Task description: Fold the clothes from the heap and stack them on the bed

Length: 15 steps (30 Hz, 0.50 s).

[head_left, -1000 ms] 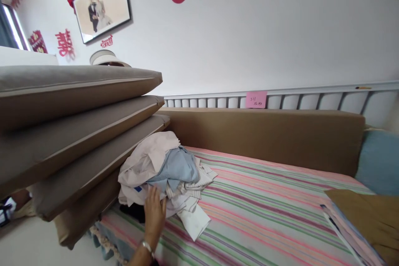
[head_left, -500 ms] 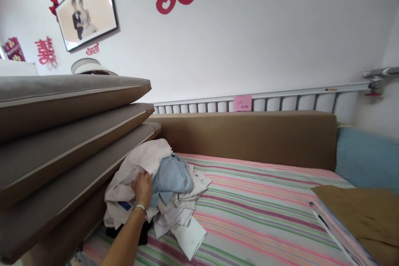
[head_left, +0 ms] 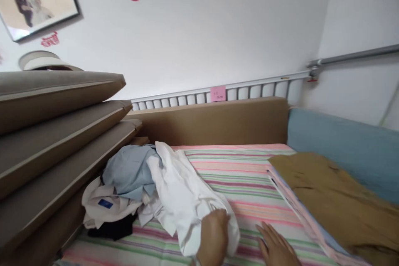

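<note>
My left hand (head_left: 213, 232), with a bracelet at the wrist, is closed on the near end of a white garment (head_left: 183, 191). The garment stretches back over the heap, crumpled and partly lifted. Just to the right, my right hand (head_left: 276, 245) is open with its fingers apart, touching no garment. Left of the white cloth lie a light blue garment (head_left: 129, 170), a cream garment (head_left: 99, 203) with a dark blue label, and a black piece of cloth (head_left: 112, 228) beneath.
Thick grey-brown cushions (head_left: 59, 141) are stacked at the left. A striped sheet (head_left: 230, 164) covers the bed. Flat, layered clothes with a brown garment (head_left: 330, 199) on top lie at the right, beside a blue cushion (head_left: 339, 141). A brown padded board (head_left: 212, 122) stands at the back.
My left hand has pulled the white garment off the heap, toward me and to the right. My right hand has come into view. The view has turned right.
</note>
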### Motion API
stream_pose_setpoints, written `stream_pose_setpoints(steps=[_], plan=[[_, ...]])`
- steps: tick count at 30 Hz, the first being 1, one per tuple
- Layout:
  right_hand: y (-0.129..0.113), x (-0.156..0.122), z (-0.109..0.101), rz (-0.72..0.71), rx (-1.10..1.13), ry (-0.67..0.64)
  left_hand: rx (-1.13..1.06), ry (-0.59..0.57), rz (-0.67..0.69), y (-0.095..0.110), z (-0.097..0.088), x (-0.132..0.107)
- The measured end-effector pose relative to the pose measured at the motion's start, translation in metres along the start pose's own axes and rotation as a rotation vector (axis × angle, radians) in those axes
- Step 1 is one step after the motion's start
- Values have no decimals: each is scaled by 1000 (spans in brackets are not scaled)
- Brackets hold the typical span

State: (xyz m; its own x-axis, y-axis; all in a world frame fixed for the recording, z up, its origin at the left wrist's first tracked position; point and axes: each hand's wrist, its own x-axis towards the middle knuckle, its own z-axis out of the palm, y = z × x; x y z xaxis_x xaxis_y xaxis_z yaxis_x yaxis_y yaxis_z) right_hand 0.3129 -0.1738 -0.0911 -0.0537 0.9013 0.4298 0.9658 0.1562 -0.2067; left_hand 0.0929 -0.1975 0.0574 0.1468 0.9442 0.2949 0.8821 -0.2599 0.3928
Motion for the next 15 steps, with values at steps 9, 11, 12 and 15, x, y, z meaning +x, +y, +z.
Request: stream_pose_setpoints(steps=[9,11,12,15], plan=[[-12,-3,-24,13,43,-40,-283,-418,-15,20,79,-62],[-12,-5,-26,10,77,-34,-471,-131,-47,-8,59,-60],[-12,-5,-27,6,101,-31,-548,41,-99,-26,46,-58],[-11,-8,-27,8,214,-16,-658,455,-446,-84,9,-48]])
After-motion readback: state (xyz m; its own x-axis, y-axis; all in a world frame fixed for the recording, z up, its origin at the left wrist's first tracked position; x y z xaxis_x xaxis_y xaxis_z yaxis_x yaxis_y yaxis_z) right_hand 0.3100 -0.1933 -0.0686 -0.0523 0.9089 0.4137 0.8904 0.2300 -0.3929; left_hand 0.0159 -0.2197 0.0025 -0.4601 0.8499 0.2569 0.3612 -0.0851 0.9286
